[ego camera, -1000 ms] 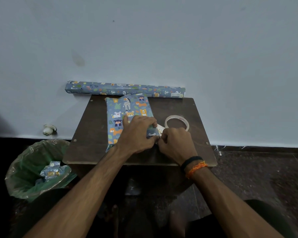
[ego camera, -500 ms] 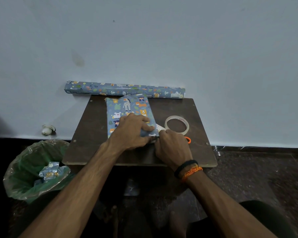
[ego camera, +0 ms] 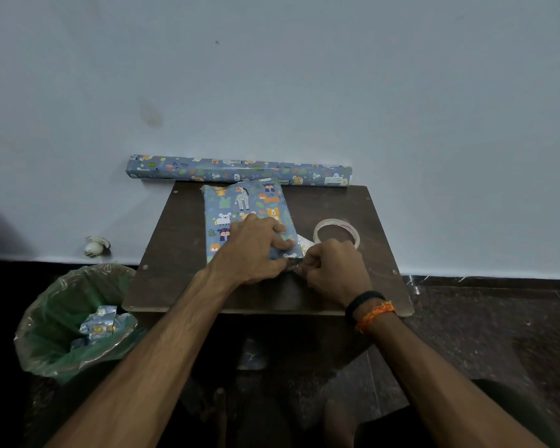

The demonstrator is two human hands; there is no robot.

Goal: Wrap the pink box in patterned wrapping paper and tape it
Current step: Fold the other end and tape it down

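A pale wall (ego camera: pixel 304 76) fills the upper half of the frame, and a dark floor (ego camera: pixel 498 334) runs along the bottom. In the centre stands a small brown table (ego camera: pixel 175 253). At lower left sits a bin (ego camera: pixel 46 324) lined with a green bag, with scraps of paper inside. A roll of wrapping paper (ego camera: pixel 240 169) lies along the table's far edge against the wall. Just below it, on the table's left-centre, lies the box (ego camera: pixel 240 205), already covered in blue animal-print paper, its long side running away from the viewer. The left hand (ego camera: pixel 256 247) lies flat on the near end of the box, fingers spread and pressing the paper down. The right hand (ego camera: pixel 333 270), just right of it, has its fingers curled together, pinching the paper at the box's near right corner. A black band and an orange thread (ego camera: pixel 374 313) circle the right wrist. A tape ring (ego camera: pixel 336 232) lies flat on the table, right of the box, just above the right hand.
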